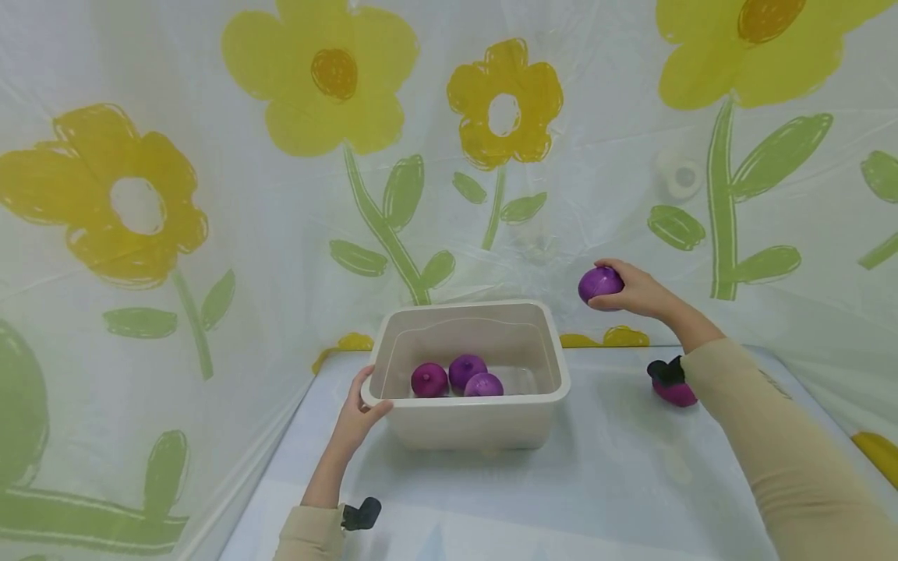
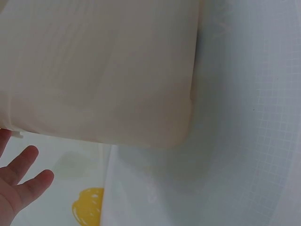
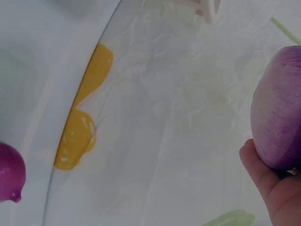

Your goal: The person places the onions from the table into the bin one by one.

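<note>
My right hand point(image 1: 634, 290) holds a round purple vegetable point(image 1: 596, 287), like an onion or a turnip, up in the air right of the bin. In the right wrist view this vegetable point(image 3: 280, 110) shows a pale patch on its side. My left hand point(image 1: 360, 411) grips the front left corner of the rim of a cream plastic bin point(image 1: 470, 425), thumb over the front rim. Some of its fingers point(image 2: 35, 186) stick out beside the bin in the left wrist view. Inside the bin lie a magenta onion point(image 1: 429, 380) and two purple round vegetables point(image 1: 467, 371).
A magenta onion point(image 1: 677, 393) lies on the white table point(image 1: 617, 467) under my right forearm, partly hidden by the black wrist mount; the right wrist view shows its pointed tip point(image 3: 11, 174). Behind the table hangs a white sheet point(image 1: 259, 195) with yellow flowers.
</note>
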Tool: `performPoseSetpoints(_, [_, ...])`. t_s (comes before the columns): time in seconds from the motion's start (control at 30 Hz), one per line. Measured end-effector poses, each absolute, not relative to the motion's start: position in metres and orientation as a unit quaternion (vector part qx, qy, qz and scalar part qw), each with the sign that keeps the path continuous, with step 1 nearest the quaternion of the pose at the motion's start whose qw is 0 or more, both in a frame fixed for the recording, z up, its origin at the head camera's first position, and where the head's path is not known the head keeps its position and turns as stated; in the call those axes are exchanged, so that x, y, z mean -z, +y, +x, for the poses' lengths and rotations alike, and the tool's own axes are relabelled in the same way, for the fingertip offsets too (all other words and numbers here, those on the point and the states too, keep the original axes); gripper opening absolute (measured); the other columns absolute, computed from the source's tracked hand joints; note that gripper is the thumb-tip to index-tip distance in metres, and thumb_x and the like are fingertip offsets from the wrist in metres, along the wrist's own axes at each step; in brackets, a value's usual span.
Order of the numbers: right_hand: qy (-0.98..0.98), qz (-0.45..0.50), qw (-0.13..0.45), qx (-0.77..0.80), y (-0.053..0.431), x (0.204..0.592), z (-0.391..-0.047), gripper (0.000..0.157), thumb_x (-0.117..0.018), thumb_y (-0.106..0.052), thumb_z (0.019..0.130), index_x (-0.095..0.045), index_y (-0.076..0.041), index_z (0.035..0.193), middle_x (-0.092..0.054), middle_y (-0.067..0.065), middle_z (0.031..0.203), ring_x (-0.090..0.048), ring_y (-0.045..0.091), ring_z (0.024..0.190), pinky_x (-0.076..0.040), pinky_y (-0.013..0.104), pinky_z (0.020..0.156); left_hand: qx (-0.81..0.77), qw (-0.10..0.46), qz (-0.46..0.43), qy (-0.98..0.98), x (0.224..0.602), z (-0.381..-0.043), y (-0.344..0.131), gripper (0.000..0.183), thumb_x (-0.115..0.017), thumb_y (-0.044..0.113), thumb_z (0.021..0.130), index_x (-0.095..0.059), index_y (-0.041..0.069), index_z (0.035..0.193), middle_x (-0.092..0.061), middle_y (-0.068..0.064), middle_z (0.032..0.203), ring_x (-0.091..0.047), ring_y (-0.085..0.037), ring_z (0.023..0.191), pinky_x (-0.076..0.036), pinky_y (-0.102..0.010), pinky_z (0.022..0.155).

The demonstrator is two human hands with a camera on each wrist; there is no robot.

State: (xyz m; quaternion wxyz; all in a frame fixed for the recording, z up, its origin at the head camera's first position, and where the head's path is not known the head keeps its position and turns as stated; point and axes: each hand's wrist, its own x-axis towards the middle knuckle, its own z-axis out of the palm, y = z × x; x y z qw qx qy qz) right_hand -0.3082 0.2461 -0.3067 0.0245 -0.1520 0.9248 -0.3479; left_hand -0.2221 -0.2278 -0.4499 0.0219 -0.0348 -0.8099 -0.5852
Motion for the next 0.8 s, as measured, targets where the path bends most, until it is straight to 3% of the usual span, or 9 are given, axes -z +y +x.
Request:
performPoseSetpoints(0.3, [0.921, -0.179, 0.027, 0.346, 0.216, 0.3, -0.318, 0.076, -0.066, -0.029, 0.08, -0.025, -0.002, 0.139, -0.033, 0.027, 0.136, -0.04, 0.043, 0.116, -0.043, 0.055, 0.093, 0.599, 0.011, -0.045, -0.799, 0.448, -0.221, -0.228, 0.074, -0.063, 0.018, 0.086, -0.018, 0.017, 0.144, -0.02, -0.015, 0.15, -0.025, -0.036, 0.135, -0.033, -0.053, 0.103])
performPoseSetpoints(0.6, [0.916, -0.203, 0.033, 0.345, 0.183, 0.3, -0.325, 0.076, -0.066, -0.029, 0.079, -0.027, -0.005, 0.14, -0.036, 0.022, 0.136, -0.042, 0.039, 0.116, -0.045, 0.052, 0.092, 0.601, -0.001, -0.037, -0.799, 0.421, -0.205, -0.218, 0.072, -0.06, 0.013, 0.087, -0.017, 0.011, 0.144, -0.017, -0.018, 0.15, -0.022, -0.037, 0.136, -0.03, -0.053, 0.105])
performPoseSetpoints(0.8, [0.913, -0.222, 0.038, 0.341, 0.162, 0.302, -0.326, 0.075, -0.068, -0.029, 0.078, -0.03, -0.007, 0.139, -0.039, 0.021, 0.135, -0.045, 0.036, 0.114, -0.046, 0.049, 0.092, 0.61, 0.001, -0.036, -0.792, 0.433, -0.213, -0.222, 0.071, -0.06, 0.01, 0.087, -0.017, 0.014, 0.144, -0.017, -0.016, 0.151, -0.022, -0.036, 0.136, -0.03, -0.053, 0.104])
